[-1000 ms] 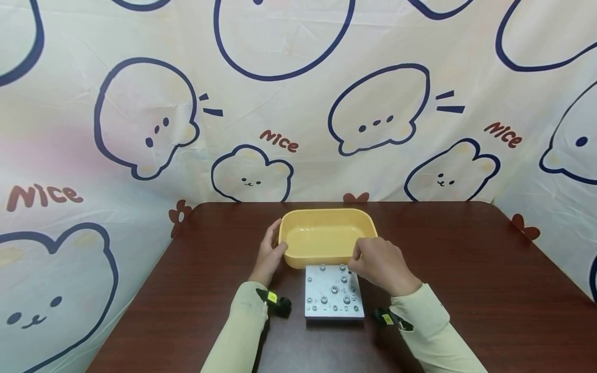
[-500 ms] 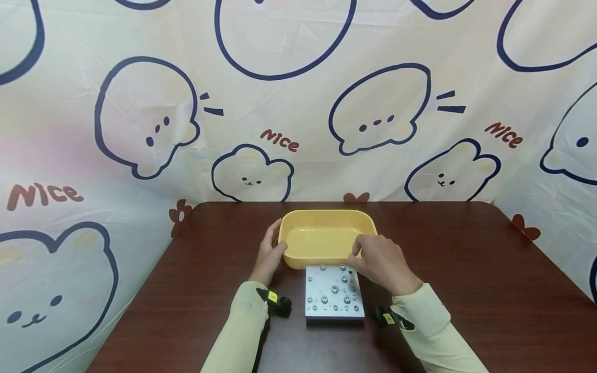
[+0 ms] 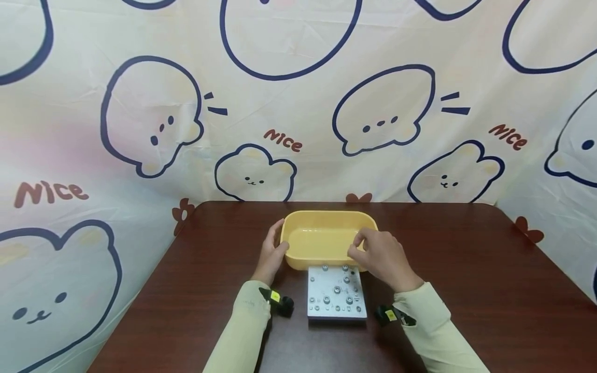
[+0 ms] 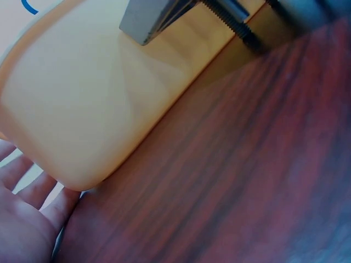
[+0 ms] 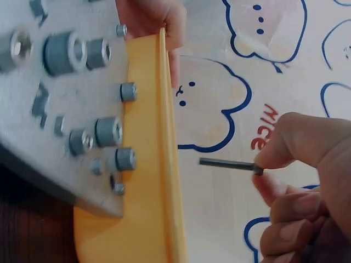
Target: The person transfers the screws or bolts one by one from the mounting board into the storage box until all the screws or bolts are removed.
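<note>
A yellow plastic bin stands on the table, with a metal plate full of bolts in front of it. My left hand grips the bin's left end, thumb at the rim and fingers along the outer wall. In the left wrist view several fingers touch the bin's corner. Over the bin's right front corner, my right hand pinches a slim dark screw between thumb and forefinger. The right wrist view shows this screw clear of the plate, its small head at the fingertips.
Bolts of differing sizes stick up from the plate. Threaded ends project below it, and its far edge is close to the bin's front wall. A patterned cloth hangs behind the brown wooden table.
My right hand has risen slightly away from the plate's far right corner, over the bin. The left hand keeps its hold on the bin. The head view has shifted a little.
</note>
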Demonstrator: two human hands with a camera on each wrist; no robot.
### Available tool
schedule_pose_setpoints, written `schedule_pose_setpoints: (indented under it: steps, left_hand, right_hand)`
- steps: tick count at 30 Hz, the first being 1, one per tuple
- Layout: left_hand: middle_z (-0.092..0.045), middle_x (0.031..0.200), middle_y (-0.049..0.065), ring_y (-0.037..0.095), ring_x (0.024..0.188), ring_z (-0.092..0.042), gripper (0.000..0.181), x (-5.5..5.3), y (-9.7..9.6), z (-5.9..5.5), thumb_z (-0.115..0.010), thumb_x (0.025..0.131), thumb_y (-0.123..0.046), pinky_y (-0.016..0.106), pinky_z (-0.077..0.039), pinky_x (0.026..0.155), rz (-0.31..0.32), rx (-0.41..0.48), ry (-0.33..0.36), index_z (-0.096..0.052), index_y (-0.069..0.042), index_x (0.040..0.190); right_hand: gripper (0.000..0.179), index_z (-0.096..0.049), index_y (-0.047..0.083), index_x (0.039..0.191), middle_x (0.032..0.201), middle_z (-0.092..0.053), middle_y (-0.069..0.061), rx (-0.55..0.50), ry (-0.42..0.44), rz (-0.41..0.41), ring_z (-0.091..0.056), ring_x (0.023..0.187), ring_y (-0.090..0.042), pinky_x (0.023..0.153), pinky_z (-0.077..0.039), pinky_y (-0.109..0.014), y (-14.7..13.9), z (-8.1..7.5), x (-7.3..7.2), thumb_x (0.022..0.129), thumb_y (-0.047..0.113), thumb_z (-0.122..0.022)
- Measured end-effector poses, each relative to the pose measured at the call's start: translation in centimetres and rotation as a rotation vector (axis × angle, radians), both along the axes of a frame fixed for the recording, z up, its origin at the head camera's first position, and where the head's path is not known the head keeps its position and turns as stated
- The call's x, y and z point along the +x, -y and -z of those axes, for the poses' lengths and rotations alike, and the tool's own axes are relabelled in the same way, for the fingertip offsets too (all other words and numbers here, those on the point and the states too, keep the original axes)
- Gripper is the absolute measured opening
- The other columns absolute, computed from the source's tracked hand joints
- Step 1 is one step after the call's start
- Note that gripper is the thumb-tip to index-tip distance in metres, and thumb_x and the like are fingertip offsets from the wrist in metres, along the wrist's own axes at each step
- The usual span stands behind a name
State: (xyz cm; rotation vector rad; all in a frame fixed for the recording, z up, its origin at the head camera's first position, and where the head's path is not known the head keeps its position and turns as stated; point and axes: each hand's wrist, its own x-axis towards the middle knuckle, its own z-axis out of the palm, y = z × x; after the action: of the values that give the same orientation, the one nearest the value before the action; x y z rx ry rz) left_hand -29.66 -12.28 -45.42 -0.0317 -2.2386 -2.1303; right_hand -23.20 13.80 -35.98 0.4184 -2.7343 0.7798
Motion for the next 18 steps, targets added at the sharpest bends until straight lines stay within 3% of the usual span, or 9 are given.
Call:
schedule_pose_setpoints:
  steps: [7,10,18]
  left_hand:
    - [-0.025,0.151,-0.027,0.010,0.145,-0.017,0.066,-0.1,0.0,0.1,-0.052,0.087,-0.010,0.048,-0.022,0.115,-0.022,-0.058,-0.027,-0.038,-0.040,0.144]
    - [-0.023,0.151,-0.029,0.010,0.145,-0.016,0.065,0.0,0.1,-0.1,-0.052,0.089,-0.009,0.048,-0.022,0.114,-0.008,-0.061,-0.030,-0.038,-0.039,0.145]
    - [-0.022,0.156,-0.020,0.013,0.146,-0.015,0.062,0.1,0.1,-0.8,-0.049,0.092,-0.004,0.041,-0.026,0.113,0.029,-0.066,0.019,-0.040,-0.030,0.147]
  right_hand:
    - [0.012,-0.063,0.009,0.086,0.054,-0.047,-0.002,-0.110,0.054,0.014,-0.046,0.045,-0.018,0.042,-0.042,-0.027,-0.6,1.0,-1.8,0.081,0.019,-0.064]
    - [0.012,-0.063,0.010,0.086,0.055,-0.048,-0.004,-0.157,0.070,0.019,-0.047,0.046,-0.020,0.043,-0.043,-0.028,-0.4,1.6,-3.0,0.082,0.021,-0.064]
    - [0.013,-0.063,0.010,0.087,0.065,-0.051,-0.007,-0.211,0.127,0.035,-0.051,0.055,-0.021,0.047,-0.045,-0.029,0.0,3.1,-5.5,0.081,0.022,-0.065]
